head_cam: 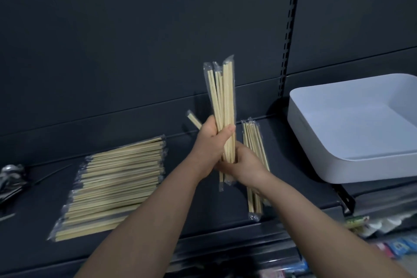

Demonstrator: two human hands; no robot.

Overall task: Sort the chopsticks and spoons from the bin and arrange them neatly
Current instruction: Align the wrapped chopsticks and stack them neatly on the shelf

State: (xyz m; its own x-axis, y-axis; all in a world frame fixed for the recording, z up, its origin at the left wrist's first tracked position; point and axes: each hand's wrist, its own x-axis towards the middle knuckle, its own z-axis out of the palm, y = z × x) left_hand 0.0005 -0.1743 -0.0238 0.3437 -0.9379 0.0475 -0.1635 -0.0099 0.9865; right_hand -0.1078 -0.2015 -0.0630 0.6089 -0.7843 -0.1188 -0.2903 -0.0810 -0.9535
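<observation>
While both hands curl around one upright bundle (222, 97) of thin, pale wooden chopsticks in clear, crinkly sleeves, the left hand (208, 144) grips its middle and the right hand (244, 166) clasps it just below, above the dark matte shelf (209, 210). A broad, flat stack (112, 185) of wrapped chopsticks lies to the left, a smaller group (253, 142) lies just right of the hands, with bare shelf between them. The smooth white bin (316, 142), round-cornered, sits further right.

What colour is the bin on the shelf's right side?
The bin is white, clearest in the head view.
</observation>
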